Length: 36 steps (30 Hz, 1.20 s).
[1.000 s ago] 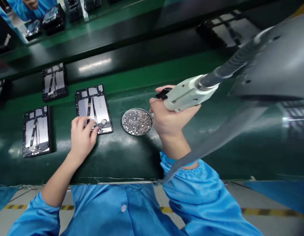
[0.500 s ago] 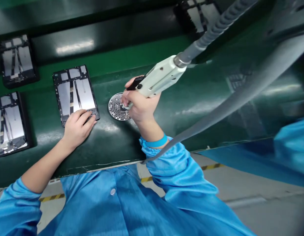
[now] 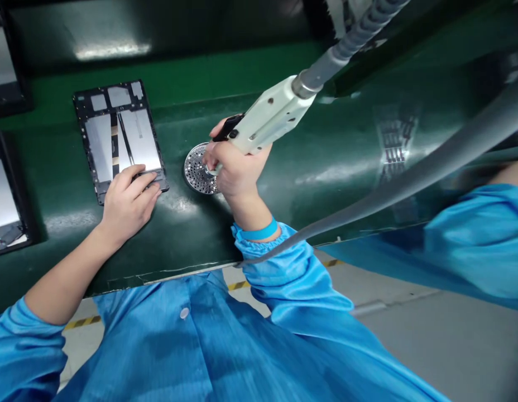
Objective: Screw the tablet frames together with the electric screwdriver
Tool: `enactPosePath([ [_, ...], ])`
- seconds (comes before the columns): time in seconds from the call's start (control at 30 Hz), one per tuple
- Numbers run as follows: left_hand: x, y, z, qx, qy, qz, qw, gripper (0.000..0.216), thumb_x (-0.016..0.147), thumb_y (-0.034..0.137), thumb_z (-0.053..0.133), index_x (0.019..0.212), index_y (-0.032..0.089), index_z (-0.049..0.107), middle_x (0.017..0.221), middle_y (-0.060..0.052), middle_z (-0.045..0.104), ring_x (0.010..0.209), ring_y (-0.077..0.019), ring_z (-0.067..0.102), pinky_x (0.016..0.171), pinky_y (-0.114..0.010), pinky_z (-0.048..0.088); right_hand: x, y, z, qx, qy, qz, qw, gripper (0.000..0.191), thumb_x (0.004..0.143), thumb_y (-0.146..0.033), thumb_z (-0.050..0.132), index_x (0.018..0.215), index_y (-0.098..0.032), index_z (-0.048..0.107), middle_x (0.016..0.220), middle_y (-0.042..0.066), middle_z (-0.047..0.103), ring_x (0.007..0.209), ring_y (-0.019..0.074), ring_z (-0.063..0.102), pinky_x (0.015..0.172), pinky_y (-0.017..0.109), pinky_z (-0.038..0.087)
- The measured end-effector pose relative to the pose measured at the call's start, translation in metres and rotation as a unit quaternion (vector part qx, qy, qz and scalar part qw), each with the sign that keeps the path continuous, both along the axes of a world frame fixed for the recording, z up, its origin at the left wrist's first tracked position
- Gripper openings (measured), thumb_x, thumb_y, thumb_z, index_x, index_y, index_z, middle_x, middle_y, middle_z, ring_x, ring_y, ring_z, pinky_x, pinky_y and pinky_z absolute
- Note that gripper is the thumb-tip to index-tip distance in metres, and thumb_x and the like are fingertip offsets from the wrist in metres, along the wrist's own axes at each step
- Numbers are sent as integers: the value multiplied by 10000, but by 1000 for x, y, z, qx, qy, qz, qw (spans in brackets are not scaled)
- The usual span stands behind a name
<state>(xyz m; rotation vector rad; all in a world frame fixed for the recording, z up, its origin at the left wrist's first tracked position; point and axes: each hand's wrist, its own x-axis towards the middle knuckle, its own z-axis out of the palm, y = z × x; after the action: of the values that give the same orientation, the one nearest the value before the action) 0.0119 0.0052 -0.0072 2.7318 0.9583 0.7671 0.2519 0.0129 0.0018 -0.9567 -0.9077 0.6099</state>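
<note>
My left hand (image 3: 127,198) lies with its fingers over the lower edge of an opened tablet (image 3: 148,146), whose silver inner plates and dark flat cables show. In my right hand (image 3: 238,176) is a white power screwdriver (image 3: 269,117) with a black lever, its grey ribbed hose (image 3: 363,30) running up to the right. My right fingers wrap round its lower end, just above a round metal screw plate (image 3: 196,170) full of small holes. The fingers cover the screwdriver's tip, so I cannot tell whether it touches the plate.
More opened tablets (image 3: 5,195) lie at the left edge, and another (image 3: 340,17) is at the top. A thick grey tube (image 3: 368,201) slants across the right side to my sleeve. At the far right is another person's blue sleeve (image 3: 485,234). The green bench's front edge (image 3: 171,273) runs before me.
The view has shifted, so the bench things appear higher and more to the left. More of the other person's arm shows. Both hands keep their places on the tablet and the screwdriver.
</note>
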Motion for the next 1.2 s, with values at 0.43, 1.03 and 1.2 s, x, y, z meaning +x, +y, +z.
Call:
enactPosePath([
  [0.43, 2, -8, 6, -12, 33, 35, 999, 203, 1077, 281, 642, 1215, 250, 787, 1470, -115, 707, 1486, -386, 561, 1142, -598, 532, -11, -4, 24, 20, 38, -23, 999, 237, 767, -423, 829, 839, -283, 651, 623, -85, 510, 387, 66, 356, 386, 272, 358],
  [1.03, 11, -33, 10, -41, 57, 66, 995, 283, 1109, 261, 574, 1336, 243, 742, 1676, -105, 549, 1613, -386, 438, 1285, -541, 405, -50, -10, 45, 11, 31, 59, 998, 88, 794, -260, 724, 863, -287, 676, 526, -121, 304, 364, 84, 335, 402, 260, 382],
  [1.2, 12, -33, 13, -75, 42, 56, 995, 291, 1098, 240, 578, 1346, 249, 732, 1716, -94, 504, 1658, -383, 373, 1328, -563, 372, -53, -12, 39, -4, 14, 55, 998, 109, 811, -284, 746, 869, -293, 655, 532, -115, 299, 362, 89, 292, 381, 279, 363],
])
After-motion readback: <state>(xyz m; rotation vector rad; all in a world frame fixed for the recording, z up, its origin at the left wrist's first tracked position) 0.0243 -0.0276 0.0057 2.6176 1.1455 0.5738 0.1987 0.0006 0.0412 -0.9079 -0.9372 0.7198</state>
